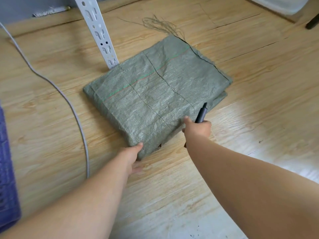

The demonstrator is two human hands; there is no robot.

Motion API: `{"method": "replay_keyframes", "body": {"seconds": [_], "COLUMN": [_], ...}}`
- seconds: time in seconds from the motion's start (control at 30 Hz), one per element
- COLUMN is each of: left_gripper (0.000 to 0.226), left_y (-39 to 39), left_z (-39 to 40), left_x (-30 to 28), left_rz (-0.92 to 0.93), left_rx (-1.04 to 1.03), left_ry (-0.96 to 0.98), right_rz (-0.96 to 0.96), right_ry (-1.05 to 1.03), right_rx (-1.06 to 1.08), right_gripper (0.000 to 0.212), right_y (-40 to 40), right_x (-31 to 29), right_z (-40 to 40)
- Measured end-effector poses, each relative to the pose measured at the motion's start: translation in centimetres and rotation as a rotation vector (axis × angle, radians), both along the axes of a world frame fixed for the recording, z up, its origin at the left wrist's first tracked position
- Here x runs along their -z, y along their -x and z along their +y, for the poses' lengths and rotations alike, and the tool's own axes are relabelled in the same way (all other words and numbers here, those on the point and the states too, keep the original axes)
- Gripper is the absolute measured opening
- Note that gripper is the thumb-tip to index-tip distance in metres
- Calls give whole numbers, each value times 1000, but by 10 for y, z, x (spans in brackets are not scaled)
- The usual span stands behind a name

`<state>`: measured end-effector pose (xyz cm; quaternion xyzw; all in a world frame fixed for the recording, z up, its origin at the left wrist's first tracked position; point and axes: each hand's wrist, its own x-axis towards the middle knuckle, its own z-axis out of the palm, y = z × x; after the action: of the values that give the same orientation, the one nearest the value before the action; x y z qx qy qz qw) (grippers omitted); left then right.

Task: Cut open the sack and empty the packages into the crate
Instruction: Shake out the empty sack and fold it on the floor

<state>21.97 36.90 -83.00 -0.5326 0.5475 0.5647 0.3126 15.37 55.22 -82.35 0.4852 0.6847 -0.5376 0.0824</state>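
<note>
A grey-green woven plastic sack (155,94) lies flat and folded on the wood-grain laminate floor (172,178), its far corner just beside the foot of a white slotted metal shelf upright (98,31). Thin dark lines and a faint green and red stripe run across the weave, and a tangle of loose frayed threads (160,25) trails from the sack's far corner onto the floor. The left hand (133,157) grips the sack's near corner, thumb on top of the fabric and fingers tucked beneath the edge. The right hand (197,128) is wrapped round the handle of a dark, slim cutting tool (201,112), probably a utility knife though its blade is too small to make out; the tool points up and away over the sack's near-right edge, and the thumb of that hand rests on the fabric there. A grey cable (69,104) curves over the floor to the left of the sack, well apart from it. At the left border stands the edge of a purple perforated plastic crate (6,169). A pale translucent plastic container (279,4) shows at the upper right.
</note>
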Motion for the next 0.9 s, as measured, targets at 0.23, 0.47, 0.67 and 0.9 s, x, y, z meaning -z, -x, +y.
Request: {"method": "replay_keyframes", "body": {"seconds": [0.23, 0.47, 0.67, 0.9], "left_gripper": [47, 36, 49, 62], "left_y": [-1, 0, -14, -20], "left_z": [1, 6, -15, -52], "left_x": [8, 6, 6, -8], "left_rz": [74, 48, 67, 120], "left_rx": [-17, -72, 25, -109], "left_ry": [16, 144, 324, 402], "right_rz": [22, -150, 215, 19], "right_ry": [245, 128, -491, -487], "right_rx": [57, 20, -221, -81], "right_gripper": [19, 46, 17, 36], "right_y": [19, -13, 5, -3], "right_x": [0, 10, 8, 13], "right_z": [-2, -1, 7, 9]}}
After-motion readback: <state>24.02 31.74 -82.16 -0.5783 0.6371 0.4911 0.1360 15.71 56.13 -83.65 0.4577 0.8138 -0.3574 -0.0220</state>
